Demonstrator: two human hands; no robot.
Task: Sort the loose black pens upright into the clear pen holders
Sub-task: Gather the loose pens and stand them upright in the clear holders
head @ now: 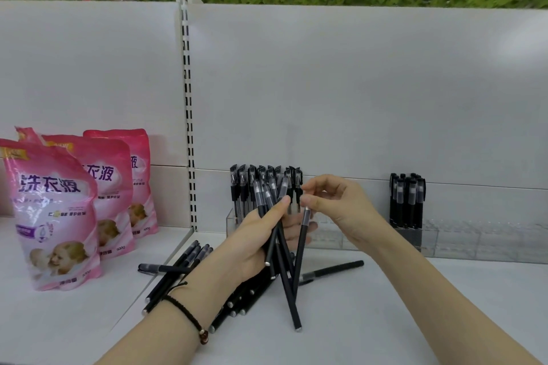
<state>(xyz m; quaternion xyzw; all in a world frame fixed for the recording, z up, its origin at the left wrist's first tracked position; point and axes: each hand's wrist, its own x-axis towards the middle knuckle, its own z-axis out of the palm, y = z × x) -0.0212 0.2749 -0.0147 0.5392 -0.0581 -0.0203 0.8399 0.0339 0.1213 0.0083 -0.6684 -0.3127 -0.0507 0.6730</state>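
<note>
- Black pens (268, 195) stand splayed like a fan in my left grip (258, 237). My fingers are curled round their middles, above the shelf (385, 305) and just in front of the clear pen holders (474, 241).
- My right grip (335, 204) pinches the top end of a single pen (302, 246) between thumb and forefinger, and its long barrel hangs down beside the fan.
- As I judge it, the fan is the weak point. The barrels cross one another, so drawing the single pen away could drag a neighbour loose and drop it.
- A pinch at the very end gives little control. The hanging barrel may swing and strike a holder wall rather than enter a compartment.
- Standing pens (261, 181) already crowd the left compartment. Forcing one more in could tilt them or shove the light holder back.
- A second cluster (407, 198) stands farther right, with compartments between that look open. The walls are hard to see, so I could misjudge a rim.
- Loose pens (178, 270) lie heaped below my left wrist, and one (332, 270) lies apart to the right. A dropped pen could scatter them, and round barrels roll towards the front edge.
- Pink pouches (59, 201) stand well apart on the left and should not be touched.
</note>
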